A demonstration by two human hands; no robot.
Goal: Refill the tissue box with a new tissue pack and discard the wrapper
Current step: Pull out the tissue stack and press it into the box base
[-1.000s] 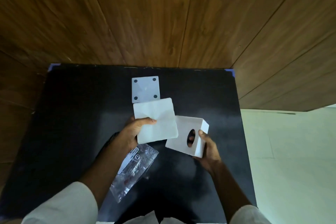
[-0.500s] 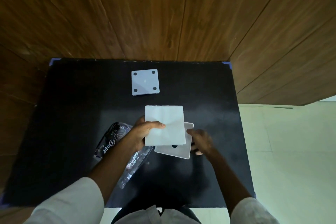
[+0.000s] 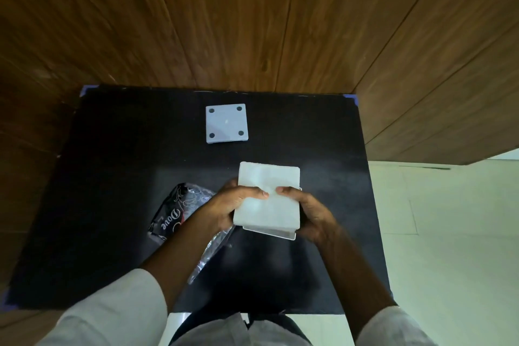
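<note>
Tissues point(image 3: 268, 199), a white square stack, sit at the centre of the black table point(image 3: 118, 177), held over the white box point(image 3: 269, 232). Only the box's near edge and right corner show beneath the stack; whether the stack is partly inside cannot be told.

Nearest the camera: pale sleeves at both lower corners, bare forearms reaching in toward the stack.

Left hand point(image 3: 227, 208) grips the stack's left side, fingers curled around the edge, thumb pressed flat across the top face. Right hand point(image 3: 311, 213) mirrors it on the right side, thumb on top, fingers wrapped below and closed on stack and box together. The two thumb tips nearly meet at the middle of the top face.

Wrapper point(image 3: 174, 211), crinkled clear and dark plastic with white "Dove" lettering, lies on the table just left of the left hand, partly under the left forearm, its clear end trailing nearer.

Farther off, well apart from the stack: a white square lid point(image 3: 227, 123) lying flat, with four dark round dots, one near each corner.

Beyond the table's far edge, wood panelling point(image 3: 252, 22). Pale floor point(image 3: 449, 233) to the right.
</note>
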